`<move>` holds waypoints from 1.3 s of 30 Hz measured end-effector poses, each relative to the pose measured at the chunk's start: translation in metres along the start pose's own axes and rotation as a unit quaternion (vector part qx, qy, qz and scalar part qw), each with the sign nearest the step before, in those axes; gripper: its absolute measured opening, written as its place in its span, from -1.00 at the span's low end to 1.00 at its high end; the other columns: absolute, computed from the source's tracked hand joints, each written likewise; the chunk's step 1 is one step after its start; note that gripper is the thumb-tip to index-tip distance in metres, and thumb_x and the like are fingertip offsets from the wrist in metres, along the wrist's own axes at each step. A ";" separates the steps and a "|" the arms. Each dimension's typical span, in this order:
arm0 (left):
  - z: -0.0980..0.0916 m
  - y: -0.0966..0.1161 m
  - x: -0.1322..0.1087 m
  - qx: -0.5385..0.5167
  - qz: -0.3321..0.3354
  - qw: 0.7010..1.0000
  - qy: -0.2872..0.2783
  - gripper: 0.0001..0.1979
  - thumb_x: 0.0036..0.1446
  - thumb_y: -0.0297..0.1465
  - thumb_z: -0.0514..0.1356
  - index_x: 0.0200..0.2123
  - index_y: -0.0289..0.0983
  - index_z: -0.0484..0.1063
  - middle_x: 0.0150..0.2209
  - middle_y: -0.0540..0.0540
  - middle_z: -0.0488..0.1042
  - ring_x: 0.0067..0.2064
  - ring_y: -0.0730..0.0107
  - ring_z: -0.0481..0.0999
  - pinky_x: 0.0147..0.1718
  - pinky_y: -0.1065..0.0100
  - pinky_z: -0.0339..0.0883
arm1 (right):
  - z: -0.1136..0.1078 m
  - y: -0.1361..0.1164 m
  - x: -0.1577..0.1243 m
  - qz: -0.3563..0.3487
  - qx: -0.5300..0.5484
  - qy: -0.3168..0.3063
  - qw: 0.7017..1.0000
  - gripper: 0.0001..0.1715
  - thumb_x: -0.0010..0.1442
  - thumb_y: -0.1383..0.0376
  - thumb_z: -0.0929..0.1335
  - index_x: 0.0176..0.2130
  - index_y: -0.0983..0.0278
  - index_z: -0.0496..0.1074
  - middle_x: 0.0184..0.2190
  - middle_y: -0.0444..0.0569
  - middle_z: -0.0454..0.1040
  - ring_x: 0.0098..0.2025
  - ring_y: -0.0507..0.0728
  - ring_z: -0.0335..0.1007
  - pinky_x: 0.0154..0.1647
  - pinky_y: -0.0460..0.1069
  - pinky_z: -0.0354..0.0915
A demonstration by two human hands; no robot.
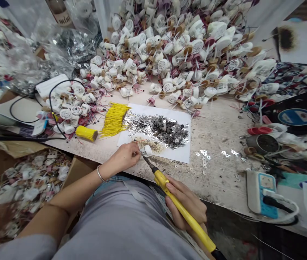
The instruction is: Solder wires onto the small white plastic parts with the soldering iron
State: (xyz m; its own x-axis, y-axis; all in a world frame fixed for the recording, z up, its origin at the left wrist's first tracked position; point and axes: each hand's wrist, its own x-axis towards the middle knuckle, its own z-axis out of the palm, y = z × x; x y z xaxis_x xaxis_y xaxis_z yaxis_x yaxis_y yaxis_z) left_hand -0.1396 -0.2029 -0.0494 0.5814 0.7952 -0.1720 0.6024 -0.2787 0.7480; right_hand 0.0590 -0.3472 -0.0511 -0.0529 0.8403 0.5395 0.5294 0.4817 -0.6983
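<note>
White plastic housing (147,150) pinched by left hand (120,157), right hand (184,202) gripping yellow soldering iron (195,225), bottle label (61,16) showing "wini".

Left hand (122,157) pinched and reaching forward; right hand (186,204) curled closed nearer the body

Single head-worn view, looking forward and down past the person's chest (115,220), close above the left hand (122,157) and right hand (186,204) at a workbench (218,173).
</note>
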 end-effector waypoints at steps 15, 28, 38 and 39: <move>-0.001 0.005 0.002 0.004 -0.007 1.000 -0.008 -0.80 -0.03 -0.64 0.10 -0.60 -0.31 0.40 -0.38 -0.07 0.47 -0.37 0.42 0.45 -0.36 0.43 0.29 | -0.006 -0.002 0.007 -0.031 -0.041 -0.032 0.998 -0.45 0.05 0.52 0.33 0.05 0.31 0.39 -0.03 0.11 0.50 -0.07 0.21 0.52 -0.14 0.04 0.53; -0.003 0.006 0.001 0.030 -0.034 0.999 -0.015 -0.82 0.00 -0.59 0.11 -0.57 -0.33 0.43 -0.42 -0.08 0.48 -0.40 0.43 0.45 -0.41 0.45 0.25 | 0.073 0.041 0.046 0.010 -0.041 0.141 0.989 -0.81 0.03 0.50 0.40 -0.38 0.23 0.39 0.03 -0.02 0.34 0.00 0.13 0.42 -0.13 0.00 0.52; 0.000 0.026 -0.023 0.175 0.003 0.985 -0.011 -0.52 -0.01 -0.24 0.31 -0.02 -0.28 0.38 -0.25 -0.15 0.56 -0.19 0.13 0.51 -0.18 0.22 0.29 | 0.064 0.036 0.038 0.049 -0.032 0.148 0.987 -0.78 0.02 0.44 0.44 -0.47 0.24 0.31 -0.05 -0.01 0.34 -0.06 0.12 0.43 -0.17 0.04 0.52; -0.001 0.027 -0.024 0.169 0.010 0.986 -0.011 -0.57 0.00 -0.27 0.30 -0.05 -0.27 0.41 -0.24 -0.15 0.56 -0.19 0.14 0.51 -0.17 0.21 0.28 | 0.062 0.038 0.038 0.062 -0.035 0.164 0.984 -0.78 0.03 0.44 0.44 -0.48 0.24 0.32 -0.06 -0.02 0.34 -0.07 0.12 0.43 -0.17 0.04 0.52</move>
State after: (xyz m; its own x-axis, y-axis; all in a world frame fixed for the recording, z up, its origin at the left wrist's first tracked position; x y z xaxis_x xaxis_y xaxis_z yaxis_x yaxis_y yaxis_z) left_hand -0.1384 -0.2291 -0.0242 0.6040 0.7772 -0.1766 0.7365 -0.4596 0.4964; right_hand 0.0243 -0.2814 -0.0866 0.2863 0.7602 0.5832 0.5718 0.3529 -0.7406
